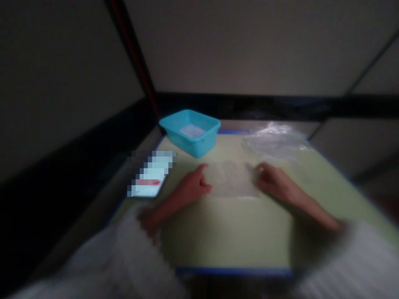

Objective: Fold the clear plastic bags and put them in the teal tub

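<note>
The picture is dim and blurred. A clear, flat plastic bag (232, 179) lies on the pale green table (230, 236). My left hand (193, 185) rests at the bag's left edge with fingers curled and the thumb up against it. My right hand (272, 180) sits at the bag's right edge, fingers bent onto it. Both hands appear to pinch the bag's sides, though the blur hides the grip. White knitted sleeves cover both forearms.
A turquoise plastic tub (190, 132) with something white inside stands at the back left. A heap of crumpled clear plastic (274, 142) lies at the back right. A phone (151, 174) lies near the left edge. Walls close in behind and left.
</note>
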`<action>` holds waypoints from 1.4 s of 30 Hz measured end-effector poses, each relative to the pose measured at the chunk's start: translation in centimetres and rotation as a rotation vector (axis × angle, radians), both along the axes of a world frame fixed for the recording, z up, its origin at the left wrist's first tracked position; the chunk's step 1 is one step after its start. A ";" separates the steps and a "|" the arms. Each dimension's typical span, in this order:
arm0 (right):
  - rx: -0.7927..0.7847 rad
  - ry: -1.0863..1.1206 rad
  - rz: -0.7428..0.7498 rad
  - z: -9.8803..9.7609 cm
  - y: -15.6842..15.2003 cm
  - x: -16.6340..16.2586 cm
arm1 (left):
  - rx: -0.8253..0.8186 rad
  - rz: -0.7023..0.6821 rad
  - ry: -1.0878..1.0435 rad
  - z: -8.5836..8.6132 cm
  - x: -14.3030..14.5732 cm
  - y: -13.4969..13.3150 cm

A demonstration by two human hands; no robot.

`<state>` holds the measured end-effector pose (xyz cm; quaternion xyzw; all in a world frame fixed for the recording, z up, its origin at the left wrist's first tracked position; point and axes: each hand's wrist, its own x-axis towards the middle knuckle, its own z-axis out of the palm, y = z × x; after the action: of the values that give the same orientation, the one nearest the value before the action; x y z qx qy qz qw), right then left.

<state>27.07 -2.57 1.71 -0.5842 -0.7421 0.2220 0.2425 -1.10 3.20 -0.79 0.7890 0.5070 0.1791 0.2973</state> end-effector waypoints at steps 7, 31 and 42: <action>0.249 -0.119 0.004 -0.8 1.1 -0.9 | 0.418 -0.169 0.001 0.1 1.0 -0.7; 0.168 -0.545 0.194 -3.6 0.8 -1.0 | 0.409 -0.411 0.420 -1.2 -0.1 0.3; 0.074 -0.553 0.206 -2.6 0.8 0.9 | 0.307 -0.432 0.485 -0.5 -2.2 1.3</action>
<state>27.95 -1.81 -0.94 -0.5350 -0.8429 0.0506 0.0286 -3.26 4.52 -1.29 0.9330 0.3515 -0.0060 0.0772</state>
